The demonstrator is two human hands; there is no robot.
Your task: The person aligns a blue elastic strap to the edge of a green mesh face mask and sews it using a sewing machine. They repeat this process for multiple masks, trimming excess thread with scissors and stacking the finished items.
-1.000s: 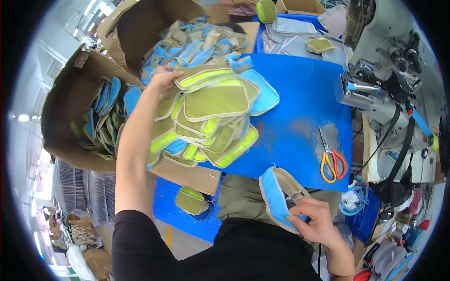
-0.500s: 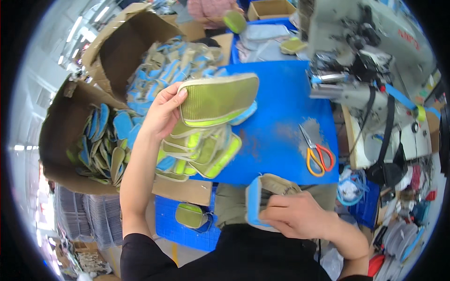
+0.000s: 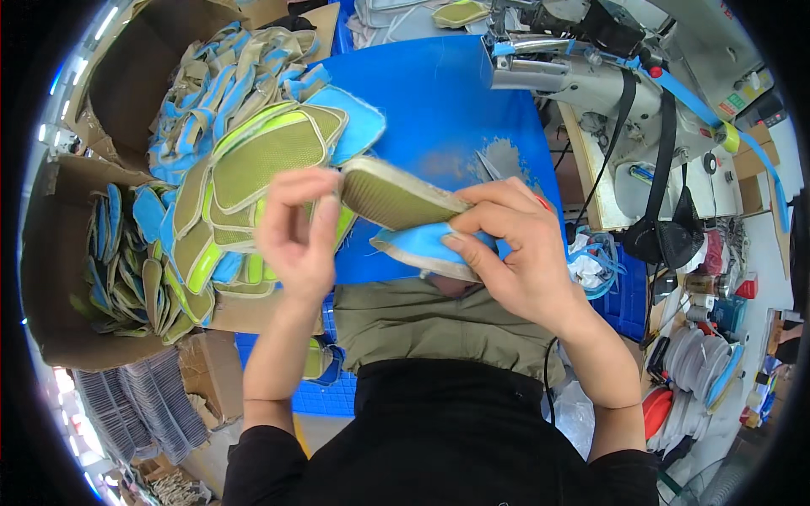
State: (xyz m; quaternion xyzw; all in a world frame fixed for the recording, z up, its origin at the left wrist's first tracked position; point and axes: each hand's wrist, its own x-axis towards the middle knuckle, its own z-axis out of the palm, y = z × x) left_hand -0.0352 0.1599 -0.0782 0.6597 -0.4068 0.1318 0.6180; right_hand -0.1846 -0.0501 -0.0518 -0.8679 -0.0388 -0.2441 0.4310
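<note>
My right hand (image 3: 515, 253) grips an olive mesh panel with pale binding (image 3: 396, 196) together with a blue piece (image 3: 426, 244) beneath it. My left hand (image 3: 299, 232) is beside the mesh panel's left corner, thumb and forefinger slightly apart, fingertips near or touching its edge. Left of my hands lies a layered pile of olive and lime panels (image 3: 261, 160), with a light blue panel (image 3: 359, 122) among them. Scissors (image 3: 488, 165) lie on the blue work surface (image 3: 422, 93), mostly hidden behind my right hand.
Cardboard boxes (image 3: 67, 244) of blue, olive and beige pieces stand at the left. A sewing machine (image 3: 574, 80) with hanging straps occupies the right. A blue crate (image 3: 624, 304) sits below it, and bundled grey stacks (image 3: 139, 405) stand at lower left.
The olive panel, earlier lifted in my left hand, has moved down and right into my right hand with the blue piece. My right hand has risen above my lap; my left fingers have loosened.
</note>
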